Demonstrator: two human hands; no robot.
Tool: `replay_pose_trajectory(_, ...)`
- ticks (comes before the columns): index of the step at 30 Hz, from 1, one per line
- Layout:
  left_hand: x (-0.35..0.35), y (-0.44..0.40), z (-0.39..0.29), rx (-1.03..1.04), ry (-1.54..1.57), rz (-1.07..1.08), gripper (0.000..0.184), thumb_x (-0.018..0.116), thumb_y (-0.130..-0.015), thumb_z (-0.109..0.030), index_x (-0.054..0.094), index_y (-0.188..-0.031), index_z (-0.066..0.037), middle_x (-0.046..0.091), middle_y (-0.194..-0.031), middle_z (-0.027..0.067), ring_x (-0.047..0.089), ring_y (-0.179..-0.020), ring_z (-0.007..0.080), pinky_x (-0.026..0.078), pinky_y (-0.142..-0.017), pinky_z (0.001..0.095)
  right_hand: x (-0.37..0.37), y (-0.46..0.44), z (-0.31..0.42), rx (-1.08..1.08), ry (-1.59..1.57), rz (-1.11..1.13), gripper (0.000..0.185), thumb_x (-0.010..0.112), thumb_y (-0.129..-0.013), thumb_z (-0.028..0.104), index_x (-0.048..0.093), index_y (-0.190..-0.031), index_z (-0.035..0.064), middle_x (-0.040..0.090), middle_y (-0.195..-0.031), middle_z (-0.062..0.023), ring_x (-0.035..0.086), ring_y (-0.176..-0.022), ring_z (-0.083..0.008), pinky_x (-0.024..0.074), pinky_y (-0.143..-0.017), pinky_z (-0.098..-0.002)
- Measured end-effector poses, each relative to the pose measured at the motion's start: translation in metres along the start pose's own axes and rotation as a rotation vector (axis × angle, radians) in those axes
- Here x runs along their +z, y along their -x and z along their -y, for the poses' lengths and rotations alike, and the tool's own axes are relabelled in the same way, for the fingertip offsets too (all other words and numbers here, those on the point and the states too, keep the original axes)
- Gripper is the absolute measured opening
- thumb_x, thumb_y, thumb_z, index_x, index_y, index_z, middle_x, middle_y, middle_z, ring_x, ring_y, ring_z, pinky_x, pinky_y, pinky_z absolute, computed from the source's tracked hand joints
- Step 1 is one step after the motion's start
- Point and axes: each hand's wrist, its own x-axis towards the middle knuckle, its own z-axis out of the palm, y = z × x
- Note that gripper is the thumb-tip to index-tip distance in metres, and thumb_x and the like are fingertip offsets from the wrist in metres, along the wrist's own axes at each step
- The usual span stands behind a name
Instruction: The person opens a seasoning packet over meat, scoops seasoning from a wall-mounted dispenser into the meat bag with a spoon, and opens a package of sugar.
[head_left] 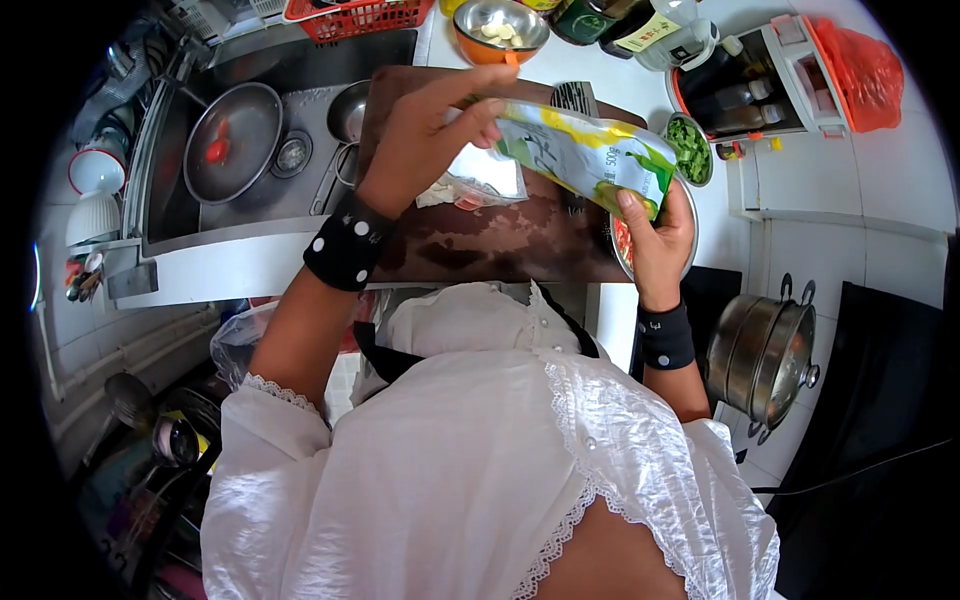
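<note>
A green, yellow and silver packet [585, 150] marked 500g is stretched between my two hands above the cutting board. My left hand [430, 135] pinches its upper left end, with the index finger extended past the edge. My right hand [662, 240] grips the lower right end, thumb on top. Below the packet, on the dark brown cutting board [450, 250], lies a clear plastic bag [480, 188] with something white in it; the packet partly hides it. A bowl [692, 250] holding chopped red pieces stands under my right hand, which covers much of it.
At left the sink [300, 205] holds a pan [232, 145] with something red inside. Behind the board stand an orange bowl [500, 45] of peeled garlic cloves and several bottles [650, 35]. A bowl of chopped greens [690, 150] is at right. A steamer pot [765, 355] stands lower right.
</note>
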Motion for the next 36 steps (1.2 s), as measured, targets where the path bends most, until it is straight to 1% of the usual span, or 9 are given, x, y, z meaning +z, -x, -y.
replay_pose_trajectory(1,0.0,0.001,0.0,-0.012,0.063,-0.019,0.028,0.048,-0.09,-0.009,0.053,-0.116,-0.003,0.06,-0.099,0.0054,0.057,-0.074,0.0058,0.047,-0.064,0.0189,0.0,0.0,0.0,-0.005,-0.006,-0.005,0.027,0.061,-0.079,-0.002,0.054,-0.105,-0.0026,0.058,-0.094,-0.0045,0.053,-0.085,-0.0093,0.0435,-0.076,-0.0233)
replay_pose_trajectory(4,-0.008,0.004,-0.004,0.028,0.088,-0.292,0.033,0.047,-0.091,-0.012,0.047,-0.123,-0.005,0.056,-0.111,0.0065,0.058,-0.074,0.0078,0.048,-0.062,0.0201,-0.004,0.005,-0.005,0.012,-0.009,-0.04,0.027,0.06,-0.079,-0.002,0.054,-0.105,-0.0028,0.058,-0.095,-0.0043,0.052,-0.085,-0.0091,0.0434,-0.076,-0.0232)
replay_pose_trajectory(7,-0.021,0.014,0.014,-0.161,0.076,-0.4,0.037,0.049,-0.09,-0.014,0.044,-0.126,-0.005,0.054,-0.116,0.0067,0.058,-0.073,0.0092,0.048,-0.061,0.0208,-0.008,0.006,-0.003,0.048,-0.039,-0.053,0.027,0.06,-0.08,-0.002,0.054,-0.105,-0.0029,0.058,-0.095,-0.004,0.052,-0.084,-0.0086,0.0434,-0.075,-0.0227)
replay_pose_trajectory(11,-0.012,0.027,0.04,-0.451,0.108,-0.333,0.041,0.051,-0.089,-0.015,0.041,-0.127,-0.004,0.053,-0.117,0.0086,0.058,-0.073,0.01,0.048,-0.06,0.0208,-0.006,0.008,-0.003,0.017,-0.035,-0.067,0.025,0.06,-0.08,-0.001,0.054,-0.105,-0.0028,0.058,-0.095,-0.0035,0.053,-0.083,-0.0079,0.0436,-0.075,-0.0219)
replay_pose_trajectory(15,0.004,0.024,0.051,-0.58,0.205,-0.177,0.046,0.053,-0.087,-0.013,0.038,-0.128,0.0,0.05,-0.12,0.0096,0.06,-0.079,0.0131,0.049,-0.063,0.0223,-0.005,0.011,-0.006,0.064,-0.101,-0.052,0.028,0.061,-0.082,0.002,0.053,-0.108,-0.002,0.058,-0.097,-0.0035,0.053,-0.087,-0.0084,0.0436,-0.077,-0.0226)
replay_pose_trajectory(19,0.012,0.015,0.046,-0.598,0.256,-0.091,0.044,0.052,-0.088,-0.014,0.038,-0.127,0.0,0.052,-0.114,0.0092,0.061,-0.086,0.0168,0.05,-0.067,0.0229,-0.005,0.014,-0.007,0.071,-0.112,-0.025,0.033,0.062,-0.084,0.008,0.05,-0.113,-0.0009,0.058,-0.102,-0.0044,0.053,-0.092,-0.0097,0.043,-0.081,-0.0246)
replay_pose_trajectory(25,0.008,0.011,0.051,-0.581,0.197,-0.06,0.041,0.05,-0.088,-0.014,0.04,-0.124,0.001,0.052,-0.113,0.0093,0.061,-0.084,0.0163,0.05,-0.067,0.0232,-0.004,0.016,-0.01,0.068,-0.106,-0.036,0.033,0.061,-0.084,0.009,0.049,-0.114,-0.0015,0.058,-0.102,-0.0047,0.053,-0.091,-0.0096,0.0427,-0.081,-0.0243)
replay_pose_trajectory(34,0.007,0.007,0.042,-0.628,0.127,-0.079,0.046,0.054,-0.089,-0.026,0.041,-0.124,0.001,0.056,-0.11,0.0075,0.061,-0.079,0.0125,0.047,-0.062,0.0217,-0.003,0.006,-0.003,0.082,-0.03,0.024,0.034,0.061,-0.085,0.01,0.05,-0.114,-0.0024,0.058,-0.102,-0.0052,0.053,-0.09,-0.0097,0.0431,-0.08,-0.0233)
replay_pose_trajectory(36,0.005,0.007,0.045,-0.627,0.132,-0.062,0.044,0.052,-0.089,-0.024,0.041,-0.124,0.001,0.055,-0.112,0.0077,0.061,-0.079,0.0127,0.047,-0.062,0.0219,-0.002,0.005,-0.001,0.078,-0.025,0.021,0.033,0.061,-0.085,0.011,0.05,-0.114,-0.0023,0.058,-0.101,-0.0051,0.054,-0.09,-0.0095,0.0432,-0.08,-0.0231)
